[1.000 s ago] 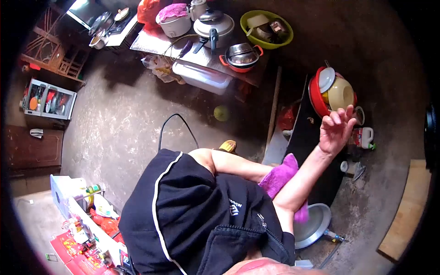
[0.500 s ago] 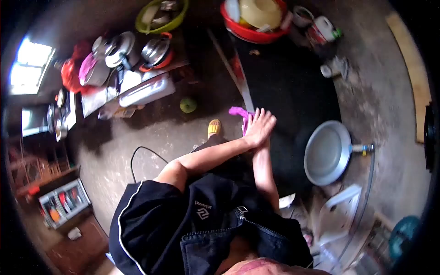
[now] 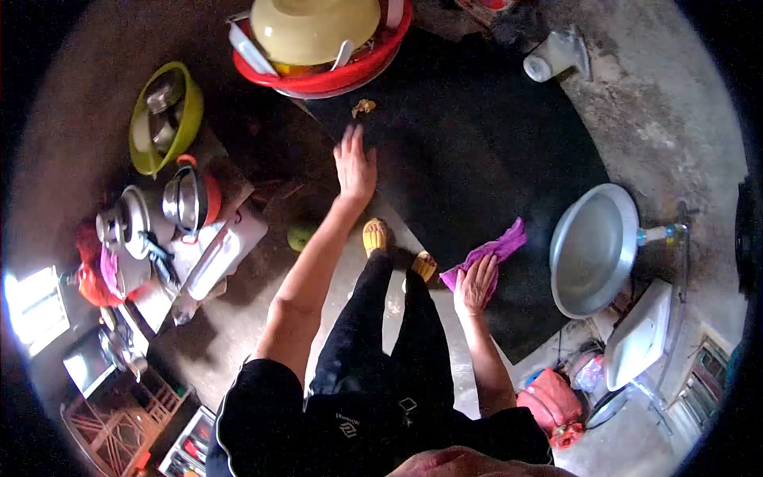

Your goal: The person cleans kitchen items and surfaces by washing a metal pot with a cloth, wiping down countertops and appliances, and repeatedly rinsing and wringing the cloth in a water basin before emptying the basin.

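My left hand is over the left edge of the black tabletop, fingers stretched out and slightly blurred, holding nothing. Just beyond its fingertips lies a small yellow-brown scrap. At the near edge, my right hand presses down on a crumpled purple cloth, its fingers close together over it. Part of the cloth is hidden beneath the palm.
A red basin holding a cream bowl stands at the far end. On the right is a wide metal basin beside a tap. Pots and a green basin crowd the left side. A white cup lies at the back.
My hands, together over the cloth before, are now apart. The left has moved out toward the scrap; the right stays with the cloth at the near edge. The view has turned and shifted.
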### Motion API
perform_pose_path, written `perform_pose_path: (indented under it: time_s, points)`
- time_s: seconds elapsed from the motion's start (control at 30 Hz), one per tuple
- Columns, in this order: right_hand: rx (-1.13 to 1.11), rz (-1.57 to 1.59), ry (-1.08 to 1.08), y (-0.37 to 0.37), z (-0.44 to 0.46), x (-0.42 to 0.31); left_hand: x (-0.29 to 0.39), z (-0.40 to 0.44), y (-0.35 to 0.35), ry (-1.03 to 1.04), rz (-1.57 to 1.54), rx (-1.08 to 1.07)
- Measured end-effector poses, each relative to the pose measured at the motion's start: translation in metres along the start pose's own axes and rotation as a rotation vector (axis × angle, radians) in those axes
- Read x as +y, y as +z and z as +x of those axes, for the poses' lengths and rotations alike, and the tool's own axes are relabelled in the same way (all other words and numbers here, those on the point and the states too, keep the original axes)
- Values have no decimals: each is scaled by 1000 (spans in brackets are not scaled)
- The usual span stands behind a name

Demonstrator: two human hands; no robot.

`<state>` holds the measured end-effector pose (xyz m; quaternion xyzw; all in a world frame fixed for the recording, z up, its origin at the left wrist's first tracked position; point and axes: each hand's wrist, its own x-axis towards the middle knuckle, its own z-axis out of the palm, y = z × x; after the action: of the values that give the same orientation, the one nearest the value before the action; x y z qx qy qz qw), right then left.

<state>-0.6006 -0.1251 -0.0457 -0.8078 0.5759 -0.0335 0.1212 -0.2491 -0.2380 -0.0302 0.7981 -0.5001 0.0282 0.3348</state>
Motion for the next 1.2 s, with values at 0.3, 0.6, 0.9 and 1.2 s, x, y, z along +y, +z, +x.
perform_pose_path:
  time_s: [0.3,0.6,0.9,1.2]
  points:
    - [153,-112,-282,11,333,-90,-38,57,31,71,-123,-112]
    - [113,528,-128,35,322,-258,-44,2,-70,-330,-595,41]
    - [-156,60,-524,2,102,-83,-22,25,-34,-196,-464,-101]
    - [55,97,-327,-20,227,-44,-37,53,42,-34,-357,-146]
